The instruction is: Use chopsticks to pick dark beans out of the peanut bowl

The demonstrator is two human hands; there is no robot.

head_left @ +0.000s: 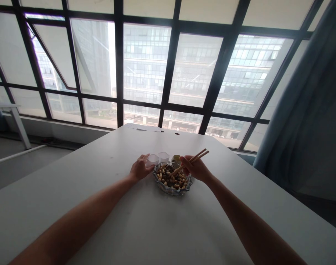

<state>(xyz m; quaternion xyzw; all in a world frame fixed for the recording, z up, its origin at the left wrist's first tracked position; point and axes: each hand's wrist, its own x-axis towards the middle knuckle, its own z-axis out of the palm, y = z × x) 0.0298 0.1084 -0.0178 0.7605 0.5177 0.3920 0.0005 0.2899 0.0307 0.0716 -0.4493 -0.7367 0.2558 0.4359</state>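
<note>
Left hand (140, 168): I see it grasping a small clear cup (153, 160), mid-frame.
Right hand (197, 168): gripping chopsticks (201, 156), tips among nuts (163, 176).
Glass bowl (172, 191): lower centre, holding the nuts.

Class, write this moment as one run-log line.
left hand: around pale cup | right hand: holding chopsticks, tips in glass bowl | contents: nuts, dark bits | behind bowl: second pale cup, greenish container
</note>
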